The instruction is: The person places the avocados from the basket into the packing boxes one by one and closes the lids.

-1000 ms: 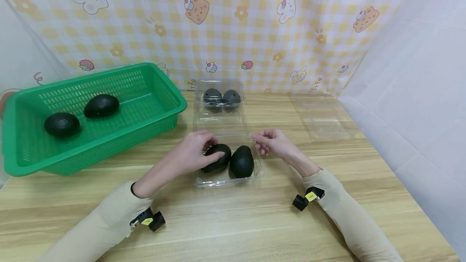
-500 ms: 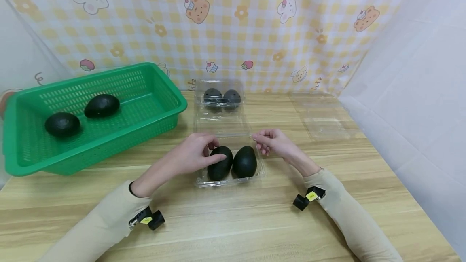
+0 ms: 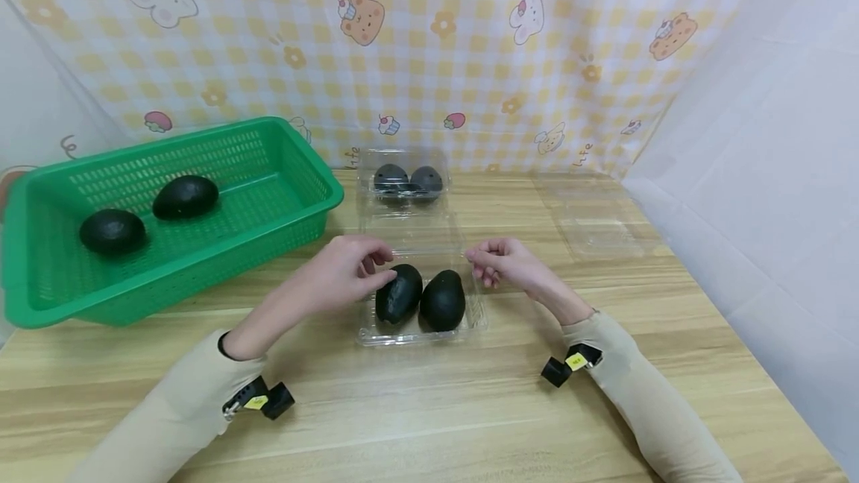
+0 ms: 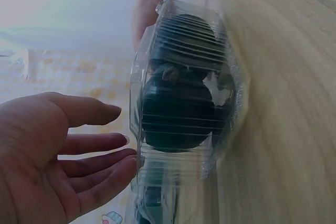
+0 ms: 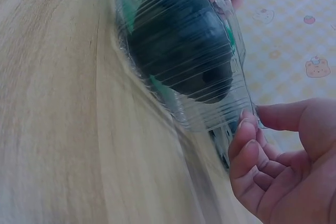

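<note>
Pinching clear box (image 3: 403,338) at its 2 o'clock corner with right hand (image 3: 506,265), right avocado (image 3: 443,301) inside at pinch's 8 o'clock, spreading left hand (image 3: 344,274) loosely, left avocado (image 3: 400,297) inside, just beside at 4 o'clock

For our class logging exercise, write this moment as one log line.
left hand: open, beside left avocado; right hand: pinching rim of clear container; container: open, two avocados; green basket: two more avocados

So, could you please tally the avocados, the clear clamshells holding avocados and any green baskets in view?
Avocados: 6
Clear plastic clamshells holding avocados: 2
Green plastic basket: 1
Total: 9
</note>
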Demonstrator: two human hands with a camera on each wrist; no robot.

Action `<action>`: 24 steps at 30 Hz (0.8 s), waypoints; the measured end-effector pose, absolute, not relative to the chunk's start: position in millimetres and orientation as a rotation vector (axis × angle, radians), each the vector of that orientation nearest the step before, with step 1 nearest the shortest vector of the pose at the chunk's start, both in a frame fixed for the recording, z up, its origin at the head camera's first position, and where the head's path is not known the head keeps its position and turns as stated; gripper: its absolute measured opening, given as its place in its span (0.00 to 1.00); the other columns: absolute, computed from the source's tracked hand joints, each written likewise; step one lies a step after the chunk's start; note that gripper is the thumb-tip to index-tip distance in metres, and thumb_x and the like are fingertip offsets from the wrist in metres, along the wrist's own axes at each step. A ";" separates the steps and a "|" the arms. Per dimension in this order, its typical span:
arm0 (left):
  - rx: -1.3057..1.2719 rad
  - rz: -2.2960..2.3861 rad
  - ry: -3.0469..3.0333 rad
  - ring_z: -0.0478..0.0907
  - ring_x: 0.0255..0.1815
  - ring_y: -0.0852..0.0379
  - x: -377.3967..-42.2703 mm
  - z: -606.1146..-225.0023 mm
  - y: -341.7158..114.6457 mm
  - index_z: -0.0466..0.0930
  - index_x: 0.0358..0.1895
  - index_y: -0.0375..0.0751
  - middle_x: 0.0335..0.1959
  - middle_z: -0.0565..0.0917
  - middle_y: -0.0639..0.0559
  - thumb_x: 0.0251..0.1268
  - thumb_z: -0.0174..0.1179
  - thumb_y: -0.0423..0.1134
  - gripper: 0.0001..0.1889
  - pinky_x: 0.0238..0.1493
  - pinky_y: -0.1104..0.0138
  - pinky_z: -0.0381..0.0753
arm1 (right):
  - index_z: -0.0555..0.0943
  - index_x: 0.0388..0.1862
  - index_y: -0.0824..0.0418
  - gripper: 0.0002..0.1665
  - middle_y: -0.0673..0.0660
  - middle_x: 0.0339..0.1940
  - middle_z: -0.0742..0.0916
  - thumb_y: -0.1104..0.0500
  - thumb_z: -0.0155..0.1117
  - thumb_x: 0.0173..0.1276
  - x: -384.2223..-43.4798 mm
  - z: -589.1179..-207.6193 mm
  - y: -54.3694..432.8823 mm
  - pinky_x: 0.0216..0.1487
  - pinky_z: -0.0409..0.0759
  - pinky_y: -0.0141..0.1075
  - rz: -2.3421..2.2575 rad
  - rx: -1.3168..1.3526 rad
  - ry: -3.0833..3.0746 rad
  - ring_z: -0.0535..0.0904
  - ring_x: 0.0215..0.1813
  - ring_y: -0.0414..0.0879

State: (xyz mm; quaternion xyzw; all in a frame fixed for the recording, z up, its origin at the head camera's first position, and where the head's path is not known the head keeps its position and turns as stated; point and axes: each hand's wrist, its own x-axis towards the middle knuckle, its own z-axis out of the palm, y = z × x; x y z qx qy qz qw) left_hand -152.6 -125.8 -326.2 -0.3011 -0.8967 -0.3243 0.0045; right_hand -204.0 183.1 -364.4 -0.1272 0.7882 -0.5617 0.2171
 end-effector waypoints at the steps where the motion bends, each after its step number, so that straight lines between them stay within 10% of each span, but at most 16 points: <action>1: -0.927 -1.014 -2.805 0.82 0.34 0.56 -153.4 -325.5 -127.4 0.84 0.45 0.31 0.37 0.85 0.46 0.67 0.66 0.35 0.10 0.37 0.63 0.85 | 0.77 0.41 0.75 0.19 0.54 0.26 0.83 0.55 0.58 0.79 -204.2 -364.2 183.4 0.26 0.75 0.29 -1.551 -0.359 2.184 0.77 0.24 0.42; 24: -0.525 -0.936 -2.931 0.81 0.35 0.52 -165.0 -331.9 -156.4 0.83 0.47 0.34 0.37 0.86 0.46 0.78 0.55 0.46 0.17 0.38 0.54 0.81 | 0.76 0.56 0.75 0.22 0.57 0.30 0.84 0.55 0.55 0.80 -216.8 -357.6 192.7 0.30 0.78 0.30 -1.522 -0.359 2.178 0.80 0.28 0.42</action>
